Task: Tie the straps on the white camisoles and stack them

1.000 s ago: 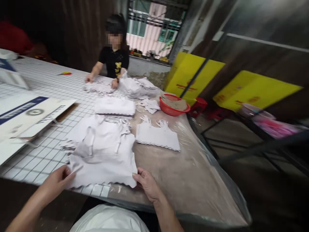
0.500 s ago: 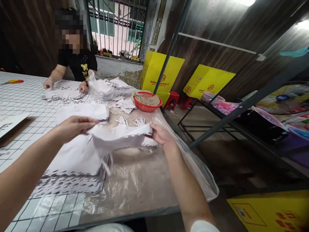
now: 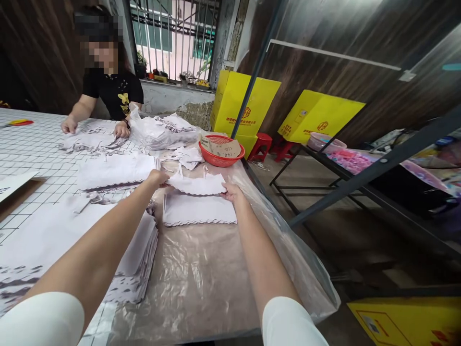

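Between my two hands a white fabric piece (image 3: 196, 184) with a scalloped edge is stretched out flat. My left hand (image 3: 158, 178) pinches its left end, and my right hand (image 3: 232, 191) grips the right end. Just below it, on the plastic sheet, lies a white scalloped fabric stack (image 3: 200, 210), partly covered by the held piece. Beneath my left forearm sits a large pile of white cut fabric (image 3: 139, 250) with wavy edges. Another folded white stack (image 3: 117, 170) rests to the left of my left hand.
A red basket (image 3: 220, 156) holding cardboard stands beyond my hands. Clear plastic sheeting (image 3: 194, 283) covers the table's right side. Across the table, a person's hands (image 3: 121, 129) handle white fabric. A metal rack (image 3: 324, 197) stands at right; yellow boxes (image 3: 248, 101) stand behind.
Both hands have moved forward with the fabric piece, away from the near pile, lowering it over the spot in front of the red basket. My left hand has also shifted right.
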Demonstrator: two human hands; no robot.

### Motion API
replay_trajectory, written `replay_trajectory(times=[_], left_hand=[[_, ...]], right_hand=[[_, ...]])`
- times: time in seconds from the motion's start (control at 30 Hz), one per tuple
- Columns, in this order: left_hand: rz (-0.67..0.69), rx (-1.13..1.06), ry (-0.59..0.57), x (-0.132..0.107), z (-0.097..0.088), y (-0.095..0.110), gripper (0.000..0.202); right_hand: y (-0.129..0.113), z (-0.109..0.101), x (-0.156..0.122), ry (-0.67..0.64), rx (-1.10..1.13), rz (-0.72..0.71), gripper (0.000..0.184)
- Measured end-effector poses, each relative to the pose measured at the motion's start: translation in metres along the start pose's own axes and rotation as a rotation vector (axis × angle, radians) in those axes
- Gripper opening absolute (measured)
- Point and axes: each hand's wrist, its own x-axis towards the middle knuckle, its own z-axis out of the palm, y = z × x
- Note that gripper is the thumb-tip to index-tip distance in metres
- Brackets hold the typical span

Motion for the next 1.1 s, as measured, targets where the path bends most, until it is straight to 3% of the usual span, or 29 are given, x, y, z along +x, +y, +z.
replay_trajectory(times=[0.07, 0.13, 0.33, 0.43, 0.6, 0.93, 1.1], left_hand=[[-0.055, 0.027, -0.019, 0.003, 0.004, -0.011, 0.023], [-0.064, 0.042, -0.025, 0.003, 0.003, -0.011, 0.023], [0.058, 0.095, -0.059, -0.013, -0.020, 0.008, 0.014], [0.043, 0.200, -0.133, -0.031, -0.024, -0.009, 0.011], [-0.028, 0.405, -0.224, -0.051, -0.016, -0.048, 0.023], [0.083, 0.633, -0.295, -0.063, -0.018, -0.056, 0.020], [0.277, 0.705, -0.225, -0.054, -0.018, -0.074, 0.016]], right_hand=[[0.014, -0.002, -0.003, 0.018, -0.063, 0.116, 0.014], [0.013, -0.003, -0.003, 0.033, -0.115, 0.197, 0.015], [-0.022, -0.018, -0.013, 0.019, -0.197, 0.165, 0.019], [-0.014, -0.037, -0.034, 0.013, -0.267, 0.199, 0.014], [0.026, -0.057, -0.065, 0.045, -0.389, 0.293, 0.014], [0.040, -0.061, -0.069, 0.112, -0.606, 0.155, 0.012], [0.045, -0.066, -0.075, 0.151, -0.814, 0.068, 0.006]])
